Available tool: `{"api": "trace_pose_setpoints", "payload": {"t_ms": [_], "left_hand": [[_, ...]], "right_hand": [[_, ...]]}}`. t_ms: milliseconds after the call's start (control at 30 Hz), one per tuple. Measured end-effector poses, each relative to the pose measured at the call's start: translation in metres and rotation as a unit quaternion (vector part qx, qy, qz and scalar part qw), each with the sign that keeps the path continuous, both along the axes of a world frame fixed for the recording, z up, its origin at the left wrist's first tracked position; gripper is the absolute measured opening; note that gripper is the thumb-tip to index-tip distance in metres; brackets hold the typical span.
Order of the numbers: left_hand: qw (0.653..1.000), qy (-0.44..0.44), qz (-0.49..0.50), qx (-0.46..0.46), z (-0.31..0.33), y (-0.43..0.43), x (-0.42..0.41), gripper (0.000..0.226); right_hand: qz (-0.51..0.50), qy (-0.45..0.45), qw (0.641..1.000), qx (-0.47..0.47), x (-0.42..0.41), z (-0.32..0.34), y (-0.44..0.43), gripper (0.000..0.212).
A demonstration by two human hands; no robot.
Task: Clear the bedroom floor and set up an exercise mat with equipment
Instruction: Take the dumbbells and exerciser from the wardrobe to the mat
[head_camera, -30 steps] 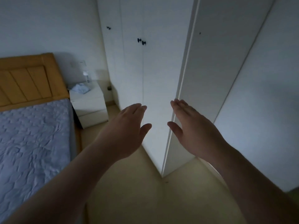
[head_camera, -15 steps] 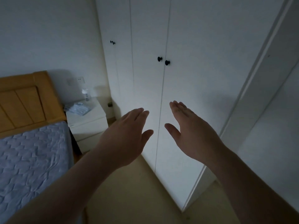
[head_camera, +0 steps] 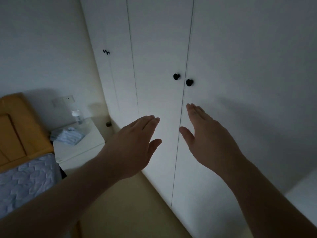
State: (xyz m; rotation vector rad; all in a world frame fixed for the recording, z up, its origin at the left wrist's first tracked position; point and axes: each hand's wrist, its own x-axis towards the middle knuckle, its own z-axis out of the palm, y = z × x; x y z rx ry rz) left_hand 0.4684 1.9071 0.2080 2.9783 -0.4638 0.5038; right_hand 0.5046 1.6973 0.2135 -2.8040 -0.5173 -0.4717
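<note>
Nothing readable showing anywhere in the dim room, bottle standing on the nightstand looking too small and blurred for any label, wall plate showing only two tiny dark marks

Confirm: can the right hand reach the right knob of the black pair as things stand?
Probably yes: the right hand is open, empty and raised just below the knob, with only bare door between them.

The floor is a smooth, pale yellowish-beige surface, dim in the low light. It shows as a narrow strip from the bottom centre of the frame up toward the middle, between the base of the white wardrobe on the right and the bed and nightstand on the left.
</note>
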Motion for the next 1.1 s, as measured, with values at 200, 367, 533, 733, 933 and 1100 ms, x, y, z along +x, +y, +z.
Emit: {"api": "trace_pose_setpoints", "payload": {"t_ms": [200,367,533,733,933,1100], "left_hand": [[0.998,-0.022,-0.018,-0.064,0.006,-0.003,0.09,0.06],[0.993,-0.031,-0.039,-0.103,0.012,0.002,0.151,0.058],[0.986,-0.029,-0.103,-0.129,0.012,0.012,0.201,0.058],[0.967,-0.013,-0.215,-0.138,0.008,0.033,0.255,0.057],[0.937,0.004,-0.305,-0.172,0.013,0.036,0.295,0.056],[0.923,0.038,-0.333,-0.188,0.017,0.016,0.306,0.056]], "right_hand": [[-0.041,-0.007,0.999,0.019,0.069,0.01,0.016,0.066],[-0.072,-0.016,0.997,0.018,0.104,0.016,0.031,0.065],[-0.13,-0.031,0.991,0.025,0.127,0.017,0.051,0.064],[-0.24,-0.046,0.969,0.032,0.142,0.015,0.088,0.063],[-0.333,-0.04,0.942,0.025,0.146,0.017,0.119,0.062],[-0.378,-0.036,0.925,0.016,0.138,0.025,0.135,0.061]]}}
